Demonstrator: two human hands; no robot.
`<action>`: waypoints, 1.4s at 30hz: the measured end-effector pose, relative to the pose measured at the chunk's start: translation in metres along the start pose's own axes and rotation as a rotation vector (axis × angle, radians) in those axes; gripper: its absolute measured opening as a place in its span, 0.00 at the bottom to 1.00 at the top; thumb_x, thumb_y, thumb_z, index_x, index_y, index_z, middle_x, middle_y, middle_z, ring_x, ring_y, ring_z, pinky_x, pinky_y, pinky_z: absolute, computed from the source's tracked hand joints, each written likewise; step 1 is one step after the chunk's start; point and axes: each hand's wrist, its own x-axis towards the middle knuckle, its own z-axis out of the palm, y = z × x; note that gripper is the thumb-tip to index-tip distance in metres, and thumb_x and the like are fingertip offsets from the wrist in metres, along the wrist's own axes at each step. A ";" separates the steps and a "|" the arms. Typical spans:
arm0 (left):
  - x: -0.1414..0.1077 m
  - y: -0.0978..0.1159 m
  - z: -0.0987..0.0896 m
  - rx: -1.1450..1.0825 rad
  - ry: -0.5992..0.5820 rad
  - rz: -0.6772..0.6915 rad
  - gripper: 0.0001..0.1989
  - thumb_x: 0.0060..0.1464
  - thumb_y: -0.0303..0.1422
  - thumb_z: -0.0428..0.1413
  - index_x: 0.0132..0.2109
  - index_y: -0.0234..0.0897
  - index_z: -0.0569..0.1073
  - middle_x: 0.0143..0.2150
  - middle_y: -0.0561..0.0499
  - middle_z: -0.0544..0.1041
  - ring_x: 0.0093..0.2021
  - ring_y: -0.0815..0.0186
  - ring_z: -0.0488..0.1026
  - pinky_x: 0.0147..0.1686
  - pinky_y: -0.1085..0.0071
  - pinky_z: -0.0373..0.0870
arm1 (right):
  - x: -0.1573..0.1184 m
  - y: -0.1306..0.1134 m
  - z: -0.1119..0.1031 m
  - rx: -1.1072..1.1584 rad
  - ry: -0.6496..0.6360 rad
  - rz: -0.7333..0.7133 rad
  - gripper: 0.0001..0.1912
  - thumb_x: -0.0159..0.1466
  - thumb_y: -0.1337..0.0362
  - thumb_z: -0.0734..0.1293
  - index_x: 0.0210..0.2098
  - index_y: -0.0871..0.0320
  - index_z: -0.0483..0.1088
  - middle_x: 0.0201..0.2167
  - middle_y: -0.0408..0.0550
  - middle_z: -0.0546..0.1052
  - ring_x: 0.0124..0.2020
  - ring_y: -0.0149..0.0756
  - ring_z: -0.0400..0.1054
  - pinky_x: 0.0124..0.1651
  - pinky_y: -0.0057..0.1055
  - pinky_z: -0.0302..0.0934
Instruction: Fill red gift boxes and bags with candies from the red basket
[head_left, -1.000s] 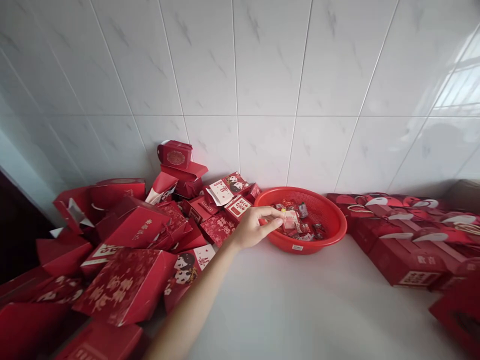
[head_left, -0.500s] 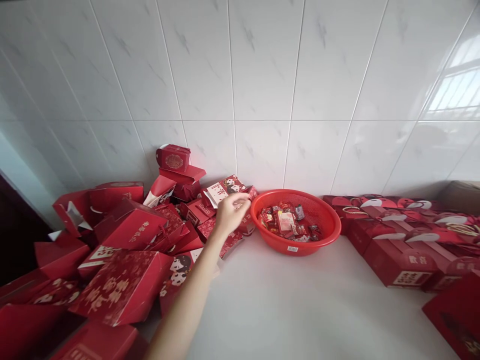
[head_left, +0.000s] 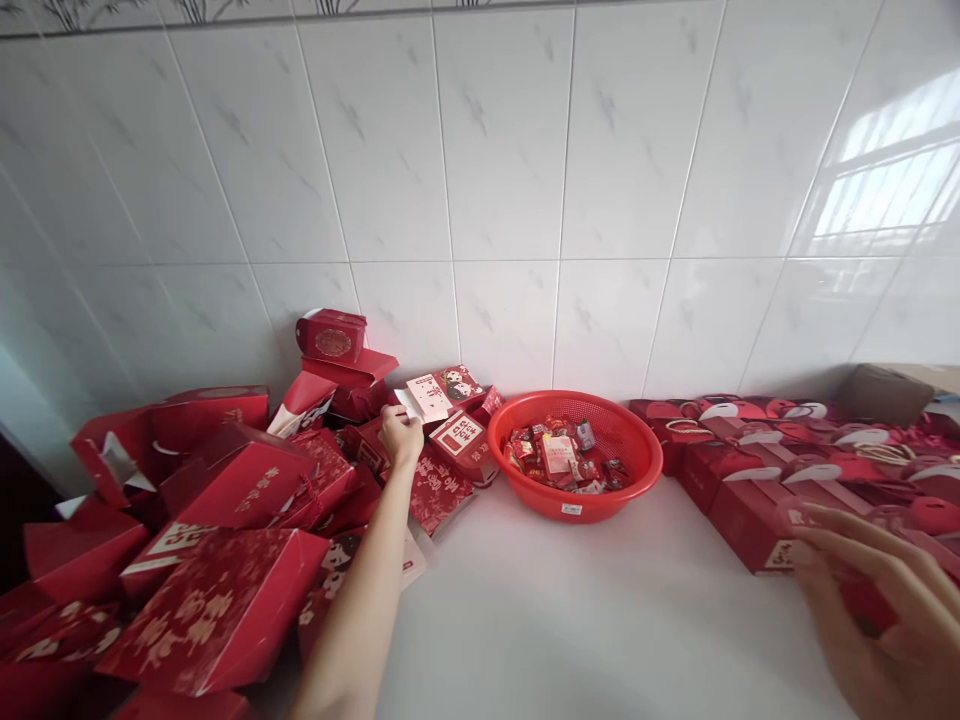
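Our left hand (head_left: pixel 400 437) is bunched, and its fingertips (head_left: pixel 391 412) press down among the red gift boxes (head_left: pixel 439 490) in the pile, near a white card (head_left: pixel 426 397). We cannot tell if they grasp something. Our right hand (head_left: pixel 874 615) is half curled at the low right, over the row of red boxes (head_left: pixel 750 520), and its grip is also unclear. Between both piles, a red plastic basket (head_left: pixel 645 470) with wrapped sweets (head_left: pixel 559 458) stands on the white counter (head_left: pixel 600 610), against the tiled wall (head_left: pixel 502 150).

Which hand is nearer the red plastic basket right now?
The left hand is nearer, just left of the red plastic basket; the right hand is farther off to its right, by the row of red gift boxes.
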 end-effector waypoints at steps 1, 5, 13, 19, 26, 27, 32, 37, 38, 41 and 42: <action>0.001 0.004 0.000 -0.039 0.017 0.022 0.10 0.51 0.23 0.53 0.42 0.33 0.71 0.41 0.37 0.82 0.43 0.54 0.81 0.49 0.61 0.75 | 0.000 -0.003 0.005 0.018 -0.002 -0.040 0.02 0.68 0.60 0.67 0.41 0.47 0.72 0.42 0.51 0.78 0.37 0.47 0.74 0.41 0.46 0.69; 0.004 0.034 -0.009 -0.193 0.072 0.151 0.08 0.57 0.28 0.50 0.44 0.37 0.70 0.44 0.44 0.80 0.44 0.62 0.79 0.47 0.68 0.75 | -0.003 -0.008 0.021 0.092 -0.072 -0.144 0.03 0.69 0.64 0.65 0.40 0.52 0.72 0.42 0.50 0.77 0.34 0.39 0.73 0.38 0.37 0.68; -0.023 0.098 -0.057 -0.599 -0.045 0.576 0.04 0.50 0.32 0.56 0.31 0.38 0.75 0.32 0.52 0.79 0.38 0.62 0.77 0.42 0.69 0.75 | 0.002 -0.008 0.038 0.210 -0.198 -0.104 0.03 0.68 0.65 0.65 0.39 0.53 0.72 0.43 0.51 0.77 0.38 0.39 0.74 0.36 0.33 0.68; -0.071 0.099 -0.064 -0.504 -0.826 0.714 0.07 0.53 0.30 0.56 0.31 0.40 0.79 0.33 0.50 0.80 0.36 0.63 0.78 0.36 0.70 0.76 | 0.010 -0.012 0.057 0.378 -0.343 0.051 0.06 0.68 0.62 0.65 0.35 0.54 0.73 0.41 0.52 0.78 0.29 0.35 0.70 0.33 0.32 0.68; -0.093 0.078 -0.035 -0.219 -1.366 0.735 0.09 0.55 0.30 0.57 0.35 0.40 0.83 0.37 0.48 0.83 0.37 0.62 0.79 0.39 0.69 0.75 | 0.020 -0.009 0.088 0.464 -0.497 0.158 0.10 0.66 0.58 0.64 0.33 0.56 0.73 0.40 0.52 0.79 0.26 0.33 0.67 0.31 0.33 0.66; -0.093 0.076 -0.034 -0.195 -1.390 0.722 0.08 0.55 0.30 0.57 0.35 0.41 0.83 0.36 0.49 0.83 0.37 0.62 0.79 0.39 0.70 0.75 | 0.022 -0.008 0.093 0.469 -0.510 0.169 0.10 0.66 0.58 0.64 0.33 0.56 0.73 0.40 0.52 0.79 0.26 0.34 0.68 0.31 0.32 0.66; -0.091 0.074 -0.037 -0.226 -1.498 0.698 0.07 0.56 0.33 0.60 0.36 0.42 0.83 0.38 0.49 0.84 0.40 0.62 0.80 0.42 0.70 0.75 | 0.039 0.001 0.125 0.485 -0.607 0.238 0.10 0.63 0.57 0.65 0.35 0.57 0.74 0.34 0.50 0.80 0.30 0.38 0.71 0.34 0.34 0.66; -0.087 0.072 -0.029 -0.444 -1.556 0.449 0.16 0.57 0.41 0.61 0.50 0.41 0.81 0.48 0.43 0.83 0.50 0.57 0.80 0.50 0.62 0.76 | 0.063 -0.002 0.168 0.316 -1.059 0.185 0.12 0.64 0.62 0.64 0.42 0.59 0.75 0.40 0.52 0.80 0.39 0.40 0.73 0.42 0.35 0.67; -0.085 0.071 -0.024 -0.461 -1.524 0.420 0.17 0.58 0.42 0.60 0.51 0.40 0.80 0.48 0.43 0.83 0.49 0.57 0.80 0.50 0.62 0.76 | 0.066 -0.005 0.177 0.289 -1.167 0.155 0.12 0.62 0.62 0.66 0.43 0.59 0.76 0.39 0.51 0.80 0.39 0.41 0.74 0.42 0.34 0.67; -0.080 0.070 0.001 -0.323 -1.439 0.485 0.17 0.60 0.42 0.57 0.51 0.40 0.79 0.48 0.44 0.83 0.48 0.59 0.80 0.50 0.64 0.75 | 0.068 -0.015 0.202 0.276 -1.420 0.083 0.16 0.51 0.66 0.75 0.41 0.54 0.79 0.36 0.46 0.81 0.36 0.40 0.75 0.36 0.30 0.66; -0.078 0.070 0.011 -0.199 -1.435 0.540 0.16 0.60 0.41 0.56 0.51 0.40 0.79 0.49 0.45 0.83 0.49 0.59 0.80 0.50 0.65 0.75 | 0.067 -0.019 0.208 0.266 -1.483 0.063 0.17 0.49 0.68 0.75 0.40 0.52 0.80 0.35 0.45 0.81 0.34 0.39 0.75 0.34 0.28 0.65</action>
